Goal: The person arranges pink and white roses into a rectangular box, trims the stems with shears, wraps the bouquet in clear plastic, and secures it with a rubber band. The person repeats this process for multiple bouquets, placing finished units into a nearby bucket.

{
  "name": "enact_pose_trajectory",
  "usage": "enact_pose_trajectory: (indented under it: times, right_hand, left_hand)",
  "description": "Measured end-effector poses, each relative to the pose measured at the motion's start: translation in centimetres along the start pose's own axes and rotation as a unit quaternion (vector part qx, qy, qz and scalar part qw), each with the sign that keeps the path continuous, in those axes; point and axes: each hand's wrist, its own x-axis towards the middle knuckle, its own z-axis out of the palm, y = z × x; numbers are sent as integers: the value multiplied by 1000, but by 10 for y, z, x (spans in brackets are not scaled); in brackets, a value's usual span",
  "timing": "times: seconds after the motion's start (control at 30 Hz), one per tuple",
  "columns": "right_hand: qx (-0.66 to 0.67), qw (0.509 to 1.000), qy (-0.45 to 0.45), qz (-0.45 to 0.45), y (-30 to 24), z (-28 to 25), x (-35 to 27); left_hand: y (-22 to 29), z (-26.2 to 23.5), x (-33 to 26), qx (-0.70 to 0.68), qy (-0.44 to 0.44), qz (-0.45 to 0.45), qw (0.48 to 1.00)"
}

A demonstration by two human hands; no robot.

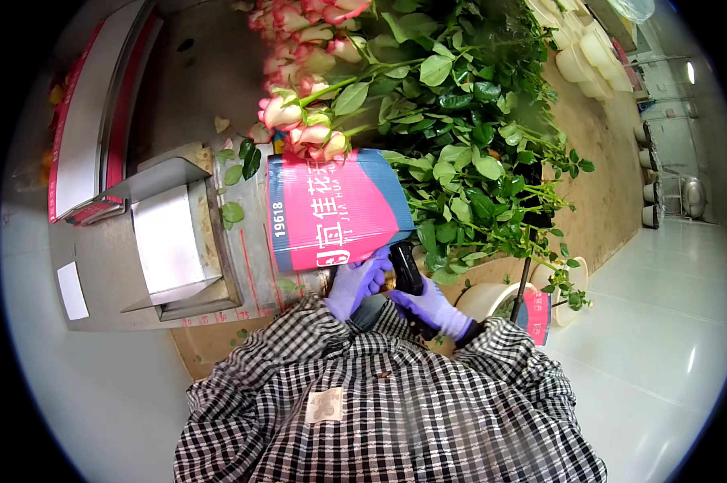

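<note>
A pink and dark blue corrugated wrapper (331, 213) lies on the bench in front of me, beside the rose heads. My left hand (358, 283), in a purple glove, is closed at the wrapper's near edge, its fingers bunched there. My right hand (437, 307), gloved alike, grips a black stapler (406, 270) whose far end meets the wrapper's near right corner. Pink-edged white roses (299, 121) lie past the wrapper, with leafy green stems (468, 153) reaching right. The fingertips are partly hidden between wrapper and stapler.
On the left stands a metal stand with a white panel (170, 237); red measuring marks (251, 274) line the bench beside it. A white bucket (488, 302) sits below the bench's right side, near a dark rod (524, 282). Cream buckets (584, 60) are stacked at the far right.
</note>
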Motion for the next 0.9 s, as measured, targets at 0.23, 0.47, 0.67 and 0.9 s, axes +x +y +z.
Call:
enact_pose_trajectory:
  times: [0.23, 0.47, 0.67, 0.9]
  right_hand:
    - [-80, 938, -323, 94, -77, -22, -57]
    - [-372, 849, -26, -375, -302, 221, 157]
    - [-632, 699, 212, -257, -303, 322, 360]
    - [-617, 688, 122, -361, -298, 289, 261]
  left_hand:
    - [58, -41, -77, 316, -9, 210, 925]
    - [55, -64, -33, 736, 103, 384, 548]
    - [55, -79, -22, 726, 71, 321, 603]
    - [47, -85, -21, 752, 42, 313, 579]
